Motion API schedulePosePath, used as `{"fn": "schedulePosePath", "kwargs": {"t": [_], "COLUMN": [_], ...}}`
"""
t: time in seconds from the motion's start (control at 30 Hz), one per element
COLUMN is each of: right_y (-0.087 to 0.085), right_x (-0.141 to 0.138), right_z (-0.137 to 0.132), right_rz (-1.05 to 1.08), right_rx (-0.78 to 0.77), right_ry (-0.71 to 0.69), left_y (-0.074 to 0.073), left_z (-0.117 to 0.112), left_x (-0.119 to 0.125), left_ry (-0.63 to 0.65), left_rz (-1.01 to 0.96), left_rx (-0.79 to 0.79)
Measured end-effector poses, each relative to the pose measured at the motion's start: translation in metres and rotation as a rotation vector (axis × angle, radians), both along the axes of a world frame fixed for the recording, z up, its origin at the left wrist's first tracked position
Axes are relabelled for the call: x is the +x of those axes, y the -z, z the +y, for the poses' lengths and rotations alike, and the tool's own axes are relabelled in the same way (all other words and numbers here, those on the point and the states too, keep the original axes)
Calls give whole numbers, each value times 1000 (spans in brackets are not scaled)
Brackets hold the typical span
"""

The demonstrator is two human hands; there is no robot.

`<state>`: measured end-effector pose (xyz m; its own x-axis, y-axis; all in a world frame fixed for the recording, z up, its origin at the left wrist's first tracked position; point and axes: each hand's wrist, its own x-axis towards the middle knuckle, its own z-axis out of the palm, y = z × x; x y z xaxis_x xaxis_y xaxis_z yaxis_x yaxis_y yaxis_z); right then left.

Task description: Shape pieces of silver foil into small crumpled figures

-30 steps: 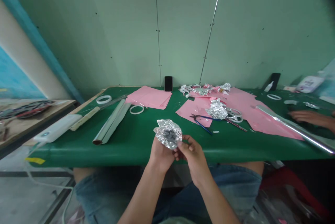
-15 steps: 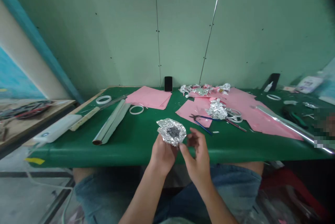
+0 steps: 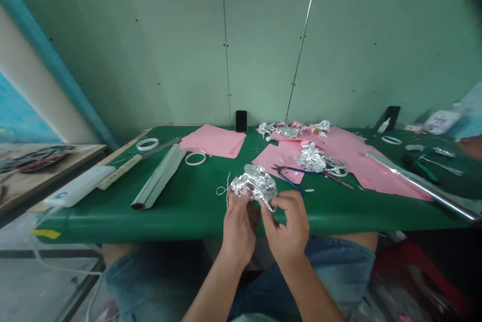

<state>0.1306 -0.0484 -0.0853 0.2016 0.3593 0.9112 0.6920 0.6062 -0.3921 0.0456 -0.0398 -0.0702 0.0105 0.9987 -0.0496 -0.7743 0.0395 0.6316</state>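
Observation:
A crumpled ball of aluminium foil [image 3: 255, 183] is gripped between both hands just above the near edge of the green table [image 3: 181, 201]. My left hand [image 3: 239, 224] pinches its left side, fingers closed. My right hand [image 3: 289, 226] pinches the lower right of the foil, fingers curled. A thin thread or wire loop [image 3: 223, 189] hangs out at the foil's left.
Pink paper sheets [image 3: 214, 140], more foil lumps [image 3: 311, 157], blue-handled pliers [image 3: 288, 176], white tape rings [image 3: 196, 157], two foil rolls [image 3: 160, 181] [image 3: 417, 184], a power bank [image 3: 79, 185] and a phone [image 3: 241, 121] lie on the table. Another person's hand [image 3: 470, 147] shows at the far right.
My right hand moved back onto the foil and gripped it. The foil was turned and squeezed tighter, hiding its dark centre. The view shifted slightly; the other person's hand drew back.

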Motion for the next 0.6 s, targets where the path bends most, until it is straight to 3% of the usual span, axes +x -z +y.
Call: {"fn": "schedulePosePath", "kwargs": {"t": [0.17,0.37,0.47,0.6], "right_y": [4,10,5,-12], "right_x": [7,4,7,12], "right_z": [1,-1,-6,-9], "right_rz": [-74,-178,-68,246], "right_rx": [70,53,-3,-210], "right_ry": [-12,-77,-169,-211], "left_y": [1,-1,1,8], "left_z": [-3,-2,0,4], "left_x": [5,2,0,0], "left_ry": [-103,-60,-113,-213], "left_rz": [7,-5,37,169], "left_rx": [-28,-87,-76,106]}}
